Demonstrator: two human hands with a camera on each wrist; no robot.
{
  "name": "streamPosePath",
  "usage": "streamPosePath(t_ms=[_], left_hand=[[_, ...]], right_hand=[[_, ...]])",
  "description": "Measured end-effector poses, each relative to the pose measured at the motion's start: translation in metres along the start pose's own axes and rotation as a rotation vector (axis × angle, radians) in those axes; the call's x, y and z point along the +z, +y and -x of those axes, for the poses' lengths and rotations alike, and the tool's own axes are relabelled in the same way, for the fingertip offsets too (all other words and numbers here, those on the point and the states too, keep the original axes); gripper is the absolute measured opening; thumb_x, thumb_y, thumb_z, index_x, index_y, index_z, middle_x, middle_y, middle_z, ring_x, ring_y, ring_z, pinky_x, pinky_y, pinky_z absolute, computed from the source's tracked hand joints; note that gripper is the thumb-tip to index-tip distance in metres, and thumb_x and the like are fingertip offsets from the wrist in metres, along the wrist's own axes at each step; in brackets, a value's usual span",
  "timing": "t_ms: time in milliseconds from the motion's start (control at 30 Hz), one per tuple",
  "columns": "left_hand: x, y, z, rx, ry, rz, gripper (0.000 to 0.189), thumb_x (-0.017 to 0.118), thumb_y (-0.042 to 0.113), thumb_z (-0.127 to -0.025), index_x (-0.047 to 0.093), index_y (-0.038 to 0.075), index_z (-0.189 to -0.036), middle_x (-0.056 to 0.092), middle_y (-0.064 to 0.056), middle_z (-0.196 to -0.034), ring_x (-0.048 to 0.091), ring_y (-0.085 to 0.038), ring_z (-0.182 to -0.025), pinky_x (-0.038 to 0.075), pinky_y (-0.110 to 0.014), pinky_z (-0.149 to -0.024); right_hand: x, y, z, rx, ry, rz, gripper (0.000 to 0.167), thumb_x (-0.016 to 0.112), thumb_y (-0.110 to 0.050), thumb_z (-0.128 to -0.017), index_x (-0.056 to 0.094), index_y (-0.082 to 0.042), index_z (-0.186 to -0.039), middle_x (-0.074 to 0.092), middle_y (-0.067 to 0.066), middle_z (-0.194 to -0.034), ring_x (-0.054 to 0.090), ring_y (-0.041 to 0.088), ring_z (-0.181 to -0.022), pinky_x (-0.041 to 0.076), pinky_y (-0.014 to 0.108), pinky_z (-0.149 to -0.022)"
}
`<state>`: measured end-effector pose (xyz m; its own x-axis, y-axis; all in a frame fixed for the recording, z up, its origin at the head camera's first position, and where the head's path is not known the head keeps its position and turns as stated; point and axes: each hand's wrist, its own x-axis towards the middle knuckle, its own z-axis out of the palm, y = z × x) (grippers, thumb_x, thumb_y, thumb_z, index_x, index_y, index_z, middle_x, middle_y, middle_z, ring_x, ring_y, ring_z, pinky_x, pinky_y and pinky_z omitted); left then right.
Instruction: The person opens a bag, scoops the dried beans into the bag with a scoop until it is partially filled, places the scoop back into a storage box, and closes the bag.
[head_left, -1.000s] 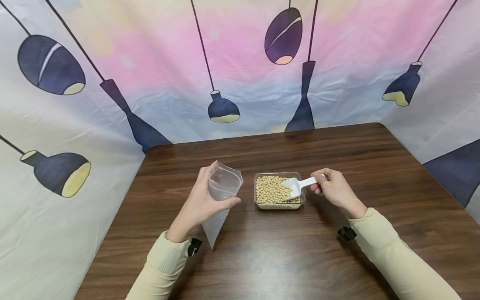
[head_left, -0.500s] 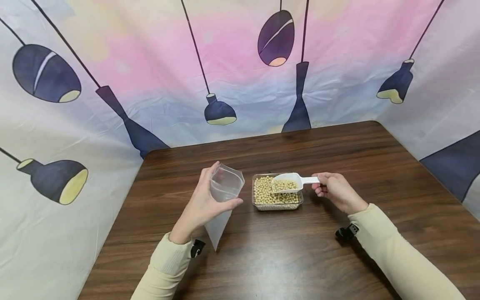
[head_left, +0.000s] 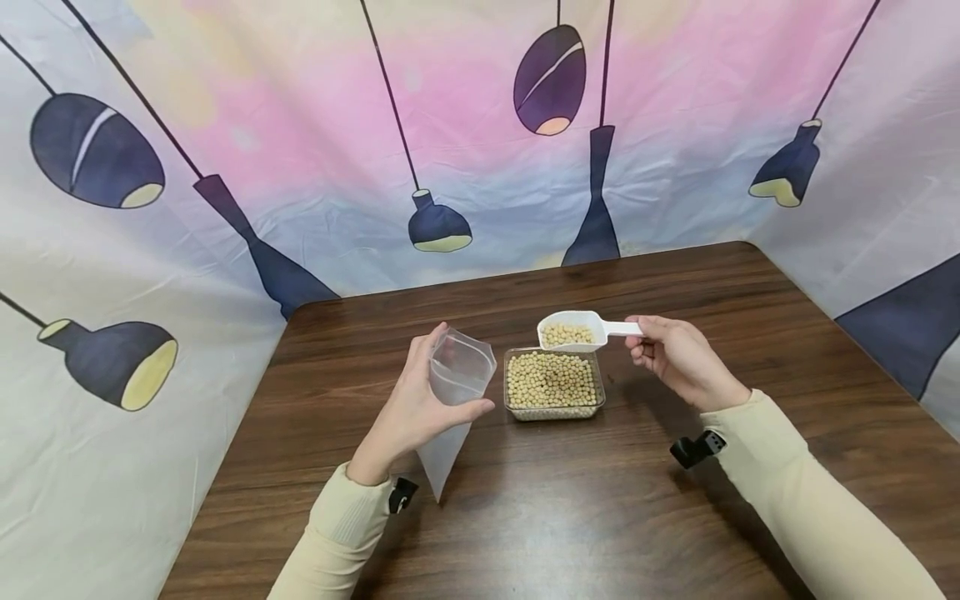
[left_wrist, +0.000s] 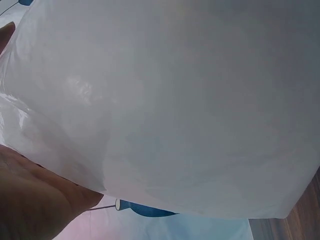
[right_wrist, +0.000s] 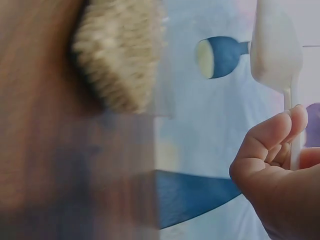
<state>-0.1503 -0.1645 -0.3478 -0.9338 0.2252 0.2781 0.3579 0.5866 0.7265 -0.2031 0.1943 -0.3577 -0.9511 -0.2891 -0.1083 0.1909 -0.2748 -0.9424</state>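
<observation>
Gap between bag (head_left: 462, 367) and scoop (head_left: 599, 329), bean tub (head_left: 555, 412) blocking low passage, bare tabletop (head_left: 570, 508) in front

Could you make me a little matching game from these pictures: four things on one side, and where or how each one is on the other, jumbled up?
Things:
1. white scoop
2. translucent bag
3. clear container
4. table

Place, colour or state:
A. dark brown with wood grain
B. resting on the tabletop, filled with pale beans
C. held raised by its handle in the right hand
D. held in the left hand, mouth open

Pairs: 1-C, 2-D, 3-B, 4-A
</observation>
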Motion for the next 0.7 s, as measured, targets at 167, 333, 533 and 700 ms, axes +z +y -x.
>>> streamPosePath(t_ms=[167,333,533,700], left_hand=[[0.002,0.001,-0.002,0.006,-0.002,0.003,0.11,0.086,0.052,-0.067,0.024,0.023,-0.153,0.039,0.003,-0.135,0.047,-0.017,-0.117,0.041,-0.044,-0.094],[0.003,0.001,0.0,0.002,0.002,0.011,0.11,0.085,0.052,-0.067,0.024,0.023,-0.153,0.039,0.004,-0.135,0.047,-0.017,-0.117,0.041,-0.044,-0.094],[0.004,0.003,-0.001,0.007,0.004,0.017,0.11,0.085,0.052,-0.067,0.024,0.023,-0.153,0.038,0.003,-0.136,0.048,-0.019,-0.115,0.044,-0.044,-0.091],[0.003,0.005,0.001,0.0,0.008,-0.002,0.11,0.085,0.052,-0.067,0.024,0.021,-0.153,0.038,0.003,-0.137,0.046,-0.019,-0.118,0.042,-0.046,-0.094]], right_hand=[[0.018,-0.017,-0.004,-0.05,-0.043,0.001,0.025,0.041,-0.018,-0.106,0.047,0.002,-0.12,0.06,0.002,-0.083,0.053,0.012,-0.073,0.046,0.022,-0.066],[0.043,-0.029,-0.012,-0.055,-0.067,0.017,0.023,0.039,-0.015,-0.106,0.046,0.002,-0.12,0.06,0.002,-0.08,0.053,0.012,-0.071,0.046,0.021,-0.066],[0.07,-0.036,-0.019,-0.051,-0.092,0.04,0.023,0.042,-0.014,-0.105,0.049,0.002,-0.121,0.06,0.002,-0.078,0.053,0.011,-0.069,0.046,0.02,-0.063],[0.083,-0.039,-0.02,-0.059,-0.105,0.09,0.024,0.043,-0.014,-0.105,0.049,0.002,-0.122,0.06,0.002,-0.078,0.052,0.011,-0.067,0.045,0.02,-0.062]])
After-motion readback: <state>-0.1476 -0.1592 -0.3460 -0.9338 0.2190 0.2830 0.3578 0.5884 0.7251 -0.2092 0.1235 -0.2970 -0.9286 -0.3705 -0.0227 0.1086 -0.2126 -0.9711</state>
